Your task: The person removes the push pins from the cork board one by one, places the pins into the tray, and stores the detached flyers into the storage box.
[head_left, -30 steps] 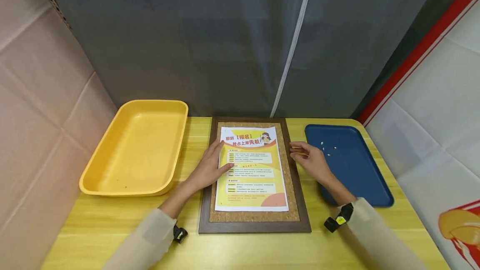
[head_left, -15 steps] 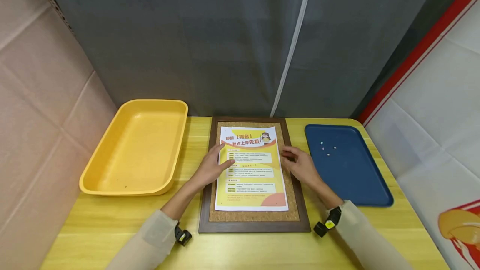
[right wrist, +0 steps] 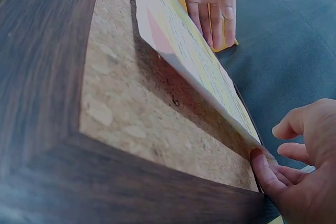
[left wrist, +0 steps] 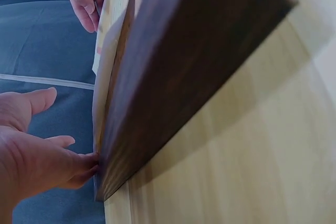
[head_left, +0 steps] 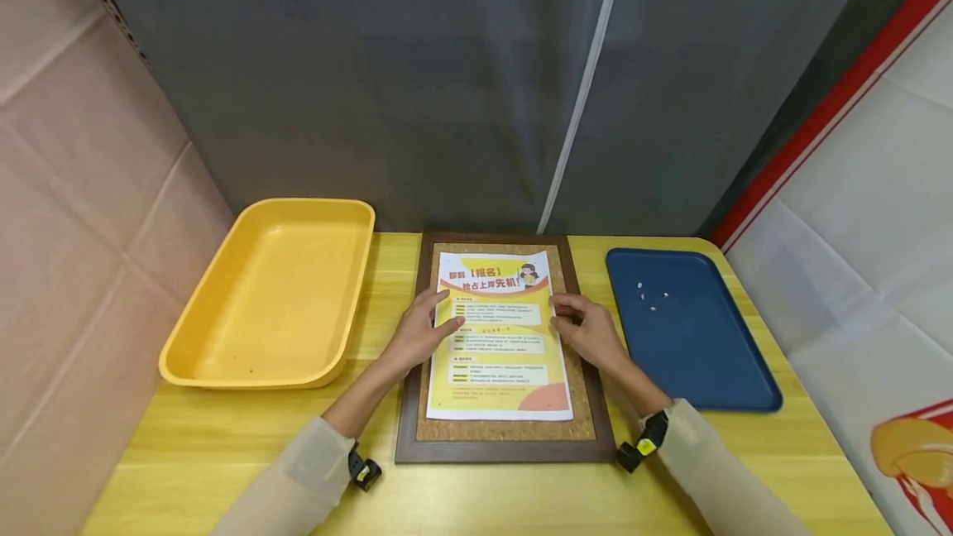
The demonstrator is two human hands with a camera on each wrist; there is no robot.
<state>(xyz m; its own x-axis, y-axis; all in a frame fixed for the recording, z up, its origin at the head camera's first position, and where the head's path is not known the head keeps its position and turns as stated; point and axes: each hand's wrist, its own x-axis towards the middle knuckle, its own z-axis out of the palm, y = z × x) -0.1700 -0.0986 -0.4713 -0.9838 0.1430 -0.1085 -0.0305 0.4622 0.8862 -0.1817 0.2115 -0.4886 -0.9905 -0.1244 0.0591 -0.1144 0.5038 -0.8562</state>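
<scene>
A yellow printed poster sheet [head_left: 491,395] lies on a cork board [head_left: 506,430] with a dark brown wooden frame [head_left: 506,453]. My left hand [head_left: 417,333] rests at its left edge, fingers extended over the frame and thumb over the paper. Fingers of that hand touch the frame's side in the left wrist view, with the thumb raised. At the right edge of the paper is my right hand [head_left: 593,337]. Its lower fingers touch the paper's edge and the cork in the right wrist view, the other fingertips standing off. The sheet's near edge lifts slightly from the cork there.
Left of the board stands a yellow plastic basin [head_left: 275,296]. A blue tray [head_left: 707,354] lies to the right, with several tiny pale pieces [head_left: 653,308] on it. Behind the wooden table [head_left: 491,503] hangs a dark grey cloth [head_left: 335,89].
My right hand has moved left, from the frame's right side to the edge of the paper. The left hand has shifted only slightly. The basin, board and tray have stayed in place.
</scene>
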